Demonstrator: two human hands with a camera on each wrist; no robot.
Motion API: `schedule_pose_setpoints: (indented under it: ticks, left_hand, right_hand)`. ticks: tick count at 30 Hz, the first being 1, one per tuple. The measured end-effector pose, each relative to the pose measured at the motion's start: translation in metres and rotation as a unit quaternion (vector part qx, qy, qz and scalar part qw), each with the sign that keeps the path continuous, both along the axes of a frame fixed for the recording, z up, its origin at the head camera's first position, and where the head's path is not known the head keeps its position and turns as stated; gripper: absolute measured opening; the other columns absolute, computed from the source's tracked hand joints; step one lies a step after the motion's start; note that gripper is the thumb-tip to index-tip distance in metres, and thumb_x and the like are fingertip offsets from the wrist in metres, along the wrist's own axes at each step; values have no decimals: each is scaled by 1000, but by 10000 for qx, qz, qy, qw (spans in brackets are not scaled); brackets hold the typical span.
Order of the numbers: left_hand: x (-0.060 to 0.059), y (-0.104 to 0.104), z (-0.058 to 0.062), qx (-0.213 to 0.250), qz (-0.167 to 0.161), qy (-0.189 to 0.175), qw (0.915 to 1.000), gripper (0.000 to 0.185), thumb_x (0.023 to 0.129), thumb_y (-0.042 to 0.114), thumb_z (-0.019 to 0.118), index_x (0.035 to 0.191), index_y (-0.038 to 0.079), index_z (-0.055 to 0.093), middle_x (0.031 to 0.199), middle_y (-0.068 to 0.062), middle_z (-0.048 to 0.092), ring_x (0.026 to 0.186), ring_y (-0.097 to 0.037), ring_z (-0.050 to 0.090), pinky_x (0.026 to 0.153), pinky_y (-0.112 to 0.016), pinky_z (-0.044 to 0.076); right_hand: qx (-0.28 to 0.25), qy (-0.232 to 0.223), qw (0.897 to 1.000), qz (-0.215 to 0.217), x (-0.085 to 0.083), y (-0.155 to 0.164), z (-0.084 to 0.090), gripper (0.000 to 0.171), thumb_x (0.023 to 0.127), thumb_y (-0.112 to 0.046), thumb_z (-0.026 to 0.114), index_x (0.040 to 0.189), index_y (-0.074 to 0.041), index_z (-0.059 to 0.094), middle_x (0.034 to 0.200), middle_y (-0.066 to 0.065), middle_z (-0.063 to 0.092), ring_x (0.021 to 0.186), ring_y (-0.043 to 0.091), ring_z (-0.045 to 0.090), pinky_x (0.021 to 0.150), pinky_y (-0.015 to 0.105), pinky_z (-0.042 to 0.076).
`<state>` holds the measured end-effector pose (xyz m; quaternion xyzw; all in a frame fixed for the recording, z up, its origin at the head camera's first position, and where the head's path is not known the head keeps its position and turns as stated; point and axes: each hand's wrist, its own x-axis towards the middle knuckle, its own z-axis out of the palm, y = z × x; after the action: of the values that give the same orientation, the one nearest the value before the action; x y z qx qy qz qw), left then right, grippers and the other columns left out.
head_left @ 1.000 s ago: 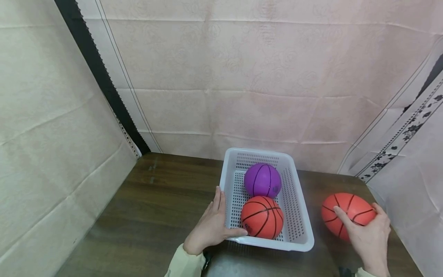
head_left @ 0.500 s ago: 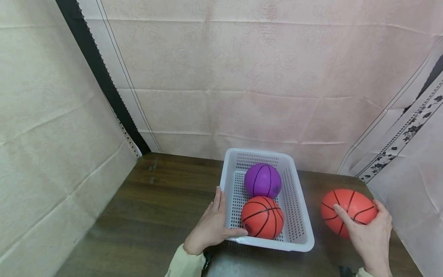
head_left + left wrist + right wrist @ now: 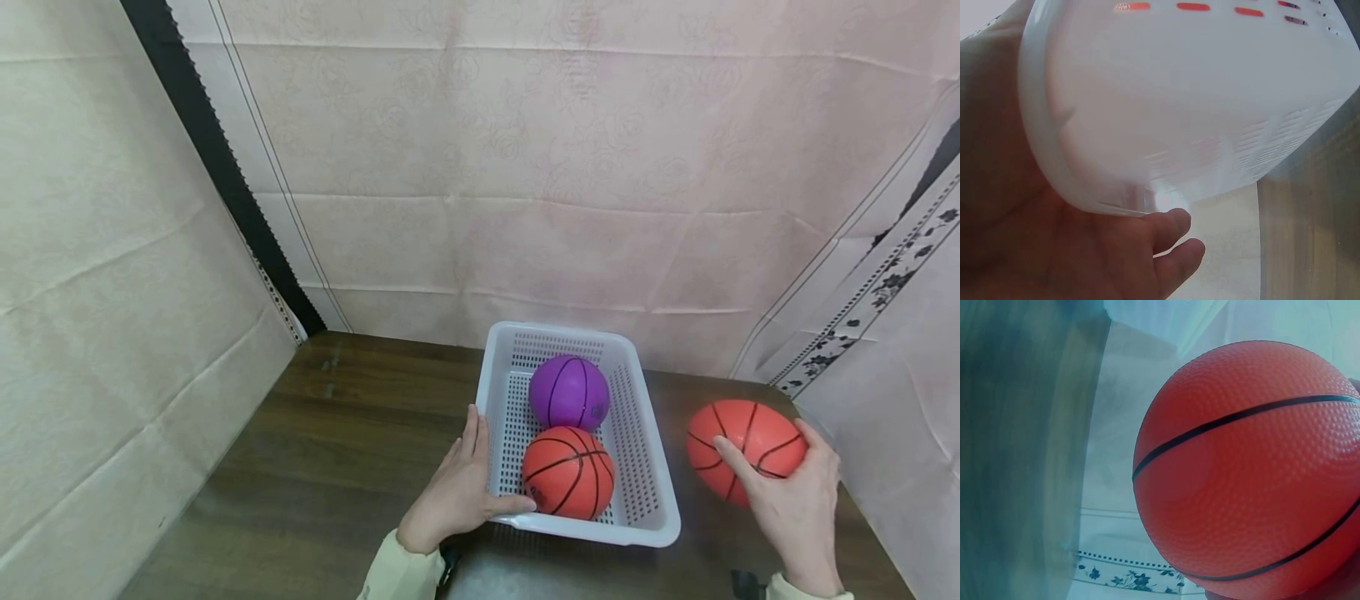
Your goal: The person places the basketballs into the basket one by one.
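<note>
My right hand (image 3: 797, 492) holds an orange toy basketball (image 3: 742, 446) with black lines, thumb on its left side and fingers round its right. In the right wrist view this ball (image 3: 1247, 475) fills much of the frame, with the hand mostly hidden behind it. My left hand (image 3: 461, 483) grips the near left corner of a white plastic basket (image 3: 660, 500), thumb over the rim and fingers along the outer left wall. The left wrist view shows fingertips (image 3: 1179, 222) just under the basket's rim. Inside lie a purple ball (image 3: 568, 392) and, nearer me, another orange ball (image 3: 570, 475).
The basket stands on a dark brown wooden table (image 3: 360, 433), close to the back edge. Pale cloth curtains (image 3: 525, 167) hang behind the table and at both sides. A floral border (image 3: 870, 292) runs down the right curtain.
My right hand has moved up and a little left in the head view, carrying the orange basketball with it. My left hand, the basket and the balls in it have stayed put.
</note>
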<state>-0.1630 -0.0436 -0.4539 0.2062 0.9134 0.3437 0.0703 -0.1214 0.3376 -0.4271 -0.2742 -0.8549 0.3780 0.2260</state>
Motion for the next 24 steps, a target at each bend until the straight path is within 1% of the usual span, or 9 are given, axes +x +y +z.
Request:
schedule_pose_setpoints:
  ticks: [3,9,15,24]
  left_hand:
    - [0,0,0,64,13,-21,10000,127,68,66,70,150,1,-2,154,-9,-19,139,-39,10,106,-58,17]
    - [0,-1,1,98,10,-48,9999,126,68,67,69,149,1,-1,154,-9,-19,139,-39,9,107,-57,17]
    - [1,-1,0,71,13,-45,10000,126,68,69,68,149,0,2,154,-9,-19,139,-38,9,107,-56,16]
    - [-1,-1,-1,35,-3,-32,10000,125,68,69,67,149,-1,3,154,-10,-19,140,-36,8,107,-57,16]
  right_hand:
    - [3,60,9999,93,-2,-4,4,106,70,-47,79,150,-15,16,145,19,24,123,42,30,79,68,40]
    - [24,194,9995,239,-5,-10,11,105,70,-46,80,150,-18,17,146,18,24,121,42,33,80,68,40]
    - [28,212,9991,356,-7,-16,15,105,71,-46,79,150,-18,17,144,19,26,119,43,35,79,67,41]
    - [145,247,9973,677,-13,-25,25,104,71,-47,79,150,-20,16,138,20,28,118,43,34,76,67,42]
